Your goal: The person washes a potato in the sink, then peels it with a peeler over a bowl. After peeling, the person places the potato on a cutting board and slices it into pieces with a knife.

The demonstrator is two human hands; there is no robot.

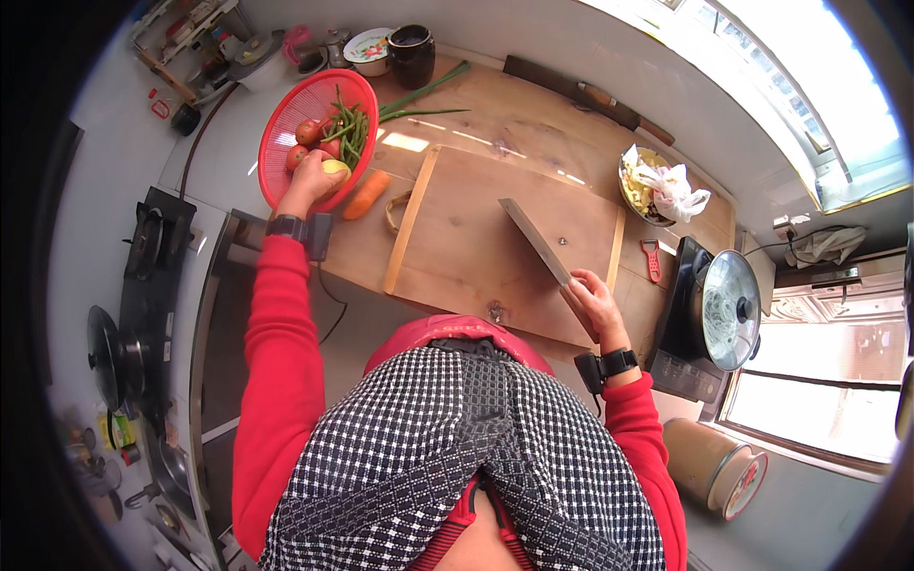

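Observation:
My left hand (303,183) reaches into a red plastic colander (276,107). Its fingers are closed round a pale yellow peeled potato (335,168), which they partly hide. Around it in the colander lie several tomatoes (307,132) and a bunch of green peppers or beans (353,133). A peeled carrot (367,195) rests on the worktop just right of the colander. My right hand (594,301) grips the handle of a kitchen knife (535,240), whose long blade points away over the wooden cutting board (466,238).
Green onions (428,93) and a dark jar (411,57) are at the back. On the right are a bowl with a white plastic bag (674,190), a red peeler (651,260) and a glass-lidded pan (731,309) on a black cooker. A gas hob (152,285) stands left.

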